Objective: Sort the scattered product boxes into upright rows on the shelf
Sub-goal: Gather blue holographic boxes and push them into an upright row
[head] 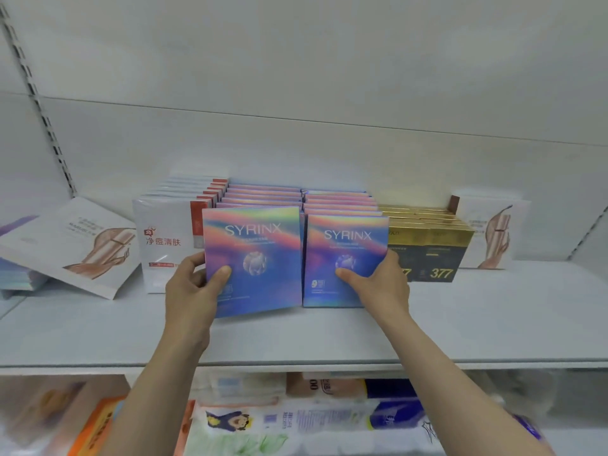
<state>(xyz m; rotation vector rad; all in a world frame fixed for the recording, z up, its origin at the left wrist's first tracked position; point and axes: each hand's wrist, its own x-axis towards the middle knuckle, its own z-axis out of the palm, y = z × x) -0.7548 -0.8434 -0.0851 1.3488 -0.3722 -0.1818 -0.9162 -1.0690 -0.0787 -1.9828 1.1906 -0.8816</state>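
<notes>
gripping the front iridescent blue-pink "syrinx" box (251, 258) of the left row, the left hand (194, 287) has its thumb on the box face and fingers curled round the left edge; this box is tilted, its lower left corner sitting forward of the row. right hand (378, 281) holds the front "syrinx" box of the right row (345, 258), thumb on the face, fingers wrapped round the right edge; that box stands upright. both rows run back on the white shelf (296, 337), side by side and touching. just left: row of white boxes with red trim (164, 245), upright. just right: two rows of gold-and-black "377" boxes (434, 251), upright. far right: white box with a printed neck figure (490, 232), upright. far left: matching white box (75, 248) leaning on a low stack of iridescent boxes (16, 278). lower shelf: blurred packaged goods (263, 419).
</notes>
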